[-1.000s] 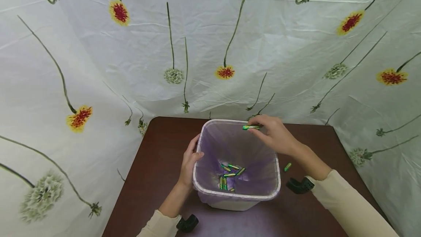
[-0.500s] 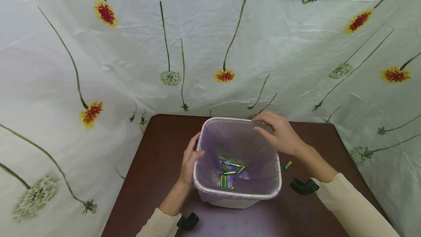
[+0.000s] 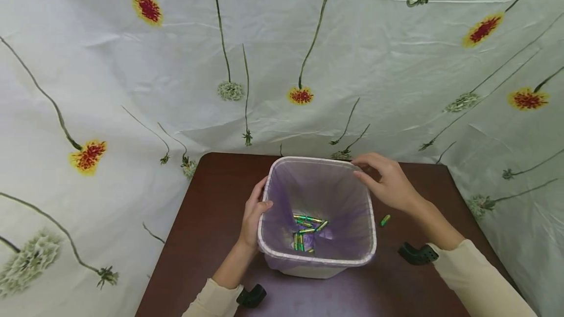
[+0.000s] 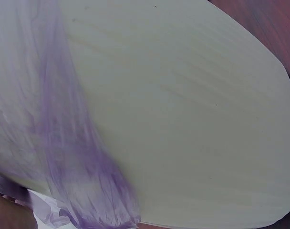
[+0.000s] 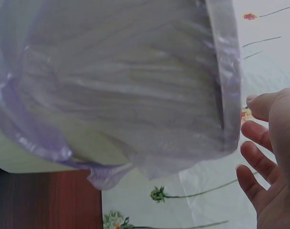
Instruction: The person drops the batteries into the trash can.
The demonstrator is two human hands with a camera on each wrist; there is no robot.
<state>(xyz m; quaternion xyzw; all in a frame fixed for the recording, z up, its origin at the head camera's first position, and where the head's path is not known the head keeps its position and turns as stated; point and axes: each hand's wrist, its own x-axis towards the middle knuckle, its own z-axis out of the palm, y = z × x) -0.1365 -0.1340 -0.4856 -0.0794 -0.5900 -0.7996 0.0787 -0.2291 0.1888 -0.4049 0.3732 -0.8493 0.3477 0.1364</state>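
A white waste bin (image 3: 308, 272) lined with a purple bag (image 3: 326, 194) stands in the middle of a brown table (image 3: 211, 209). Several green batteries (image 3: 307, 231) lie at its bottom. My left hand (image 3: 254, 214) grips the bin's left rim, thumb inside and fingers outside. My right hand (image 3: 389, 185) hovers at the far right corner of the rim, fingers spread and holding nothing. One green battery (image 3: 385, 219) lies on the table just right of the bin. The left wrist view is filled by the bin wall (image 4: 192, 119). The right wrist view shows the bin wall (image 5: 126, 95) beside my spread right hand (image 5: 271, 157).
A white floral sheet (image 3: 132, 87) hangs behind and around the table. Table edges run close on the left and right. Bare tabletop shows left of the bin and right of the loose battery.
One second ago my right hand pinched a green battery over the bin. That battery is gone from the hand, which has drifted slightly right. The left hand has kept its grip.
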